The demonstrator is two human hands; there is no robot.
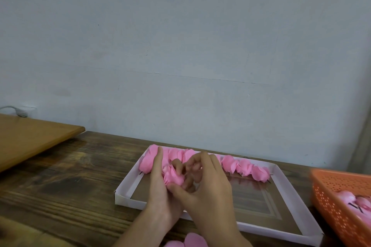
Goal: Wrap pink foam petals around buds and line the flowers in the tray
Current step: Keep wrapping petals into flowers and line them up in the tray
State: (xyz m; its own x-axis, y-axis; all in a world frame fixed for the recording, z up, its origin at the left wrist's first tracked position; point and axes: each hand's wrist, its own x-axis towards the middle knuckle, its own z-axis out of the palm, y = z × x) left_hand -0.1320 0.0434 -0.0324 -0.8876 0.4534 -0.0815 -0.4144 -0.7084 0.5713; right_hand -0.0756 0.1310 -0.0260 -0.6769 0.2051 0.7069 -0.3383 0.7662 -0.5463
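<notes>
A shallow white cardboard tray (128, 184) lies on the dark wooden table. Several pink foam flowers (244, 167) line its far edge in a row. Over the tray's left half, both hands work one pink flower (173, 176). My left hand (160, 188) cups it from the left with fingers curled round it. My right hand (208, 184) pinches its petals from the right, thumb underneath. The bud inside is hidden by petals and fingers.
An orange perforated basket (329, 194) with pink buds stands at the right edge. Loose pink petals (190, 241) lie at the bottom, near my wrists. A lighter wooden board (30, 136) sits at the back left, a wall behind the table.
</notes>
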